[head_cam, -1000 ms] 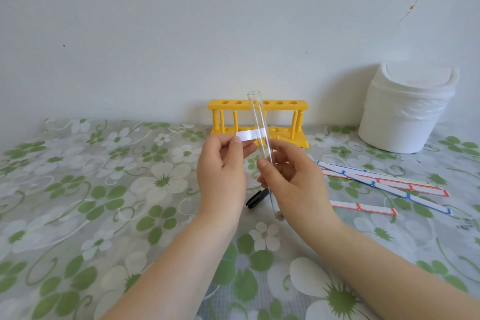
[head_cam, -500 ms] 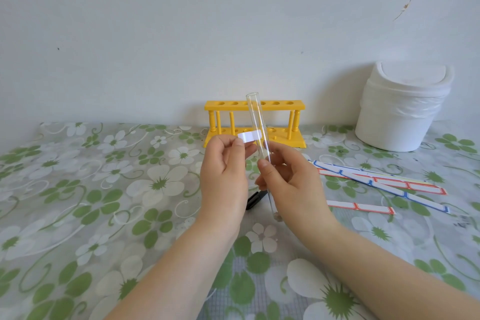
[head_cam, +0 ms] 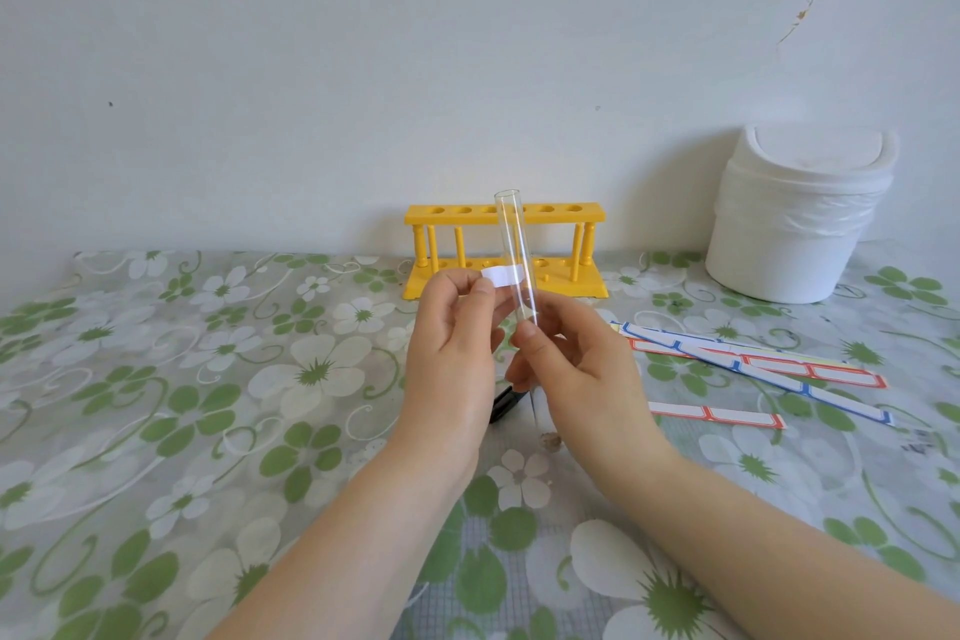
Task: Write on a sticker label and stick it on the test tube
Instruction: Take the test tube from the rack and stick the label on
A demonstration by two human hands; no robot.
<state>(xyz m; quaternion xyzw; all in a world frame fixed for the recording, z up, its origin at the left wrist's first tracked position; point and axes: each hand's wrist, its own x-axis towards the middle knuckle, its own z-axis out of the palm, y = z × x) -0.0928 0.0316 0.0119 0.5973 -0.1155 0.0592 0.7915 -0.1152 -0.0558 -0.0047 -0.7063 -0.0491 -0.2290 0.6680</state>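
My right hand (head_cam: pixel 576 369) grips a clear glass test tube (head_cam: pixel 516 250) near its middle and holds it almost upright above the table, open end up. My left hand (head_cam: pixel 452 348) pinches one end of a small white sticker label (head_cam: pixel 501 274) between thumb and forefinger. The label's other end lies against the left side of the tube. A black pen (head_cam: pixel 505 403) lies on the table under my hands, mostly hidden by them.
A yellow test tube rack (head_cam: pixel 566 213) stands at the back by the wall, with no tubes in it. A white lidded bin (head_cam: pixel 795 234) is at the back right. Strips of blank labels (head_cam: pixel 753 369) lie on the floral tablecloth (head_cam: pixel 208 379) to the right.
The label, first stretched across the tube, now touches only its left side. Both hands and the tube stay in nearly the same place.
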